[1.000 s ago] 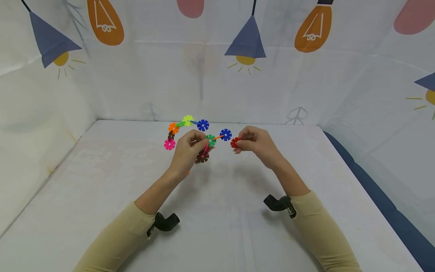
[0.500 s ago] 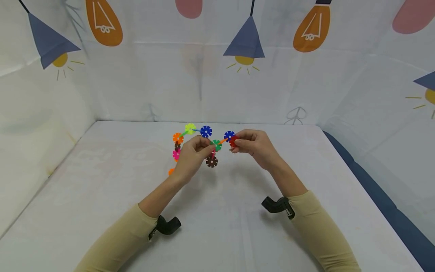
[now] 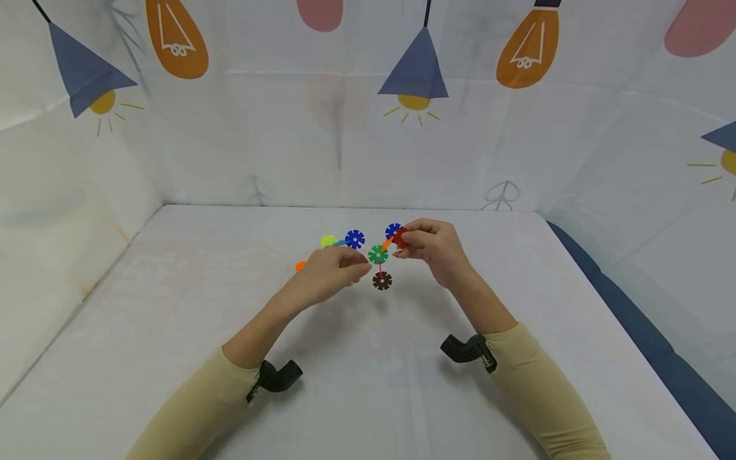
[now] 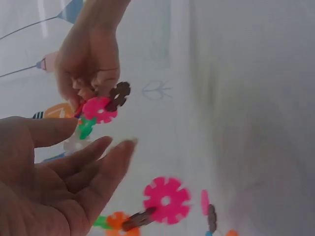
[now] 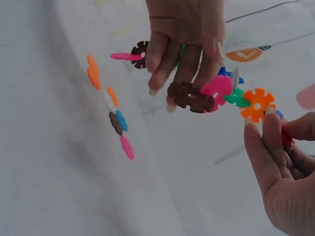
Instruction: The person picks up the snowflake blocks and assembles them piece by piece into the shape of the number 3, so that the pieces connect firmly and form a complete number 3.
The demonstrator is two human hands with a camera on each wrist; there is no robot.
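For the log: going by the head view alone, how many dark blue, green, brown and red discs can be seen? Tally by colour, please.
Dark blue discs: 2
Green disc: 1
Brown disc: 1
Red disc: 1
Total: 5

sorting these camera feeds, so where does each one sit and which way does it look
Head: worn on the head, facing forward and down at the white table; shows both sleeves, the left grip, and the right grip pinching a red disc.
Left wrist: looks from that wrist past the left grip at linked discs; right grip at top.
Right wrist: looks from that wrist past the right grip at the linked discs; left grip at top.
Shared: both wrist views show both grips and a green disc.
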